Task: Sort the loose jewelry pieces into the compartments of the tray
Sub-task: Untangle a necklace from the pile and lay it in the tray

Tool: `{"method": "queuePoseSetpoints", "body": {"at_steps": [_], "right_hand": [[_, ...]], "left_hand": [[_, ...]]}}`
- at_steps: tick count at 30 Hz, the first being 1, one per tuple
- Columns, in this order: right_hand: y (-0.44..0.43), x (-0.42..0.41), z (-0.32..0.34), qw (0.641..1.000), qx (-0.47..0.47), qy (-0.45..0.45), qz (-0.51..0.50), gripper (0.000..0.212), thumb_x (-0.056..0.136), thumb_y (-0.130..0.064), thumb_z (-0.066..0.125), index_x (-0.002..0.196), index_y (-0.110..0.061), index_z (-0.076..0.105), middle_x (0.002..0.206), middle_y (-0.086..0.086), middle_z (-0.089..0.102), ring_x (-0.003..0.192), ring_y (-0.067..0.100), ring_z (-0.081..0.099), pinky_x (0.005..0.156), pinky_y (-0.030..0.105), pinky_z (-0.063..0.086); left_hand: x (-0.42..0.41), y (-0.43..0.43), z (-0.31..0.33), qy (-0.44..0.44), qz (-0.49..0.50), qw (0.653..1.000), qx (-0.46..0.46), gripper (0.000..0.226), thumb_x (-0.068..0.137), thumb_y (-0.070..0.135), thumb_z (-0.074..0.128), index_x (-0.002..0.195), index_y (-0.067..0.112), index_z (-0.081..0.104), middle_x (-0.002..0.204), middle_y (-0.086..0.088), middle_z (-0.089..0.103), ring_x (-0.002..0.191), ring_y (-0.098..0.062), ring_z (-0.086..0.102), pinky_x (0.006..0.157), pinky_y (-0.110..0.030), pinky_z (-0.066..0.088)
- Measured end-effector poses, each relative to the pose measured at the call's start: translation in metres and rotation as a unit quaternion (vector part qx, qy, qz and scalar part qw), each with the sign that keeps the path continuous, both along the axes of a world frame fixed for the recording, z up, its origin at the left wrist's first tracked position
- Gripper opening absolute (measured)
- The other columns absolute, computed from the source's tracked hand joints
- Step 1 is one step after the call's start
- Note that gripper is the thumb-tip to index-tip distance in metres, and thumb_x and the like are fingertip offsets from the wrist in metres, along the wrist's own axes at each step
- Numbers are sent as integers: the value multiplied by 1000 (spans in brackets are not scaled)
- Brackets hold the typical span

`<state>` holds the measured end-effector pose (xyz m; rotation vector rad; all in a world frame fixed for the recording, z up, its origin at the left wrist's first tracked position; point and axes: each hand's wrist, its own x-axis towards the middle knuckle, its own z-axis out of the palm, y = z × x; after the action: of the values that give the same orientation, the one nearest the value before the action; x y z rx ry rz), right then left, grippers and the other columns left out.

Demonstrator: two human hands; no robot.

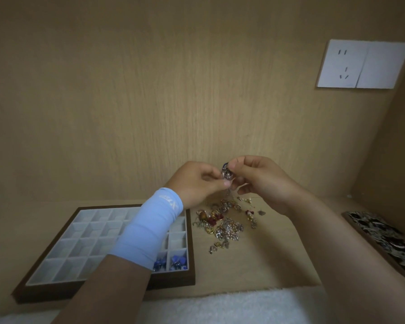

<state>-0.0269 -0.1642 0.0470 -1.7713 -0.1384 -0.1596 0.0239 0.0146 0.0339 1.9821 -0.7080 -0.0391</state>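
Note:
A brown tray [192, 244] with white compartments lies at the left; my left forearm, in a light blue sleeve, crosses over it. Blue pieces [175, 263] fill its two near-right compartments. To the tray's right a heap of loose jewelry [225, 224] lies on the wooden surface: gold, red and sparkly silver pieces. Above the heap, my left hand [195, 183] and my right hand [260, 181] meet, both pinching a small silver and dark blue jewelry piece [227, 173] between fingertips.
A wooden back wall stands close behind the hands, with a white socket plate [362, 64] at the upper right. A dark patterned object [384, 237] lies at the right edge. A white fluffy cloth [220, 305] runs along the near edge.

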Motion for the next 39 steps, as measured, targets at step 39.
{"method": "queuePoseSetpoints", "body": {"at_steps": [39], "right_hand": [[11,-9,24,982,-36,-76,-167,35,85,-17,42,52,-17,54,63,5,56,61,21,49,64,38,44]], "left_hand": [[17,34,8,79,233,968,39,24,81,28,51,72,11,66,65,-9,69,47,-23,62,66,-32,51]]}}
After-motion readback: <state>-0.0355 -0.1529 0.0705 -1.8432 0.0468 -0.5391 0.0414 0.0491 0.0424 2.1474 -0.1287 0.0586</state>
